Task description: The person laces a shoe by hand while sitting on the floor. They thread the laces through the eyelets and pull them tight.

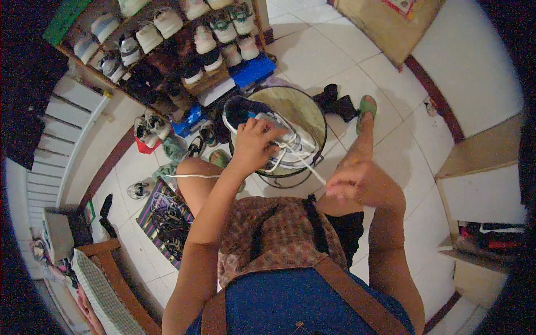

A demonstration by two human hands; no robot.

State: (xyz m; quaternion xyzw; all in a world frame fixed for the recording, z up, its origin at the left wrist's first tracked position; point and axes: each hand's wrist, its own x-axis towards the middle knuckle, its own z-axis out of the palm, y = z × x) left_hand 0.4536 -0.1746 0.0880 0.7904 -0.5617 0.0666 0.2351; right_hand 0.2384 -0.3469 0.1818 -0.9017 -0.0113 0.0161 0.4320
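A white and grey sneaker (299,153) with a dark lining lies on a small round table (310,109) with a metal rim, in front of my knees. My left hand (257,144) grips the sneaker around its tongue and lacing. From the eyelets a white shoelace (307,165) runs taut to my right hand (351,184), whose fingers are closed on it; this hand is blurred by motion. Another stretch of white lace (192,176) crosses my left knee and passes behind my left forearm. The loops over the shoe's front look loose.
A shoe rack (167,50) full of sneakers stands beyond the table. On the floor lie dark cloth items (337,102), sneakers in a red container (148,134), and a striped mat (153,226) with a heap of laces (169,217). A wooden-framed seat (113,284) is at left.
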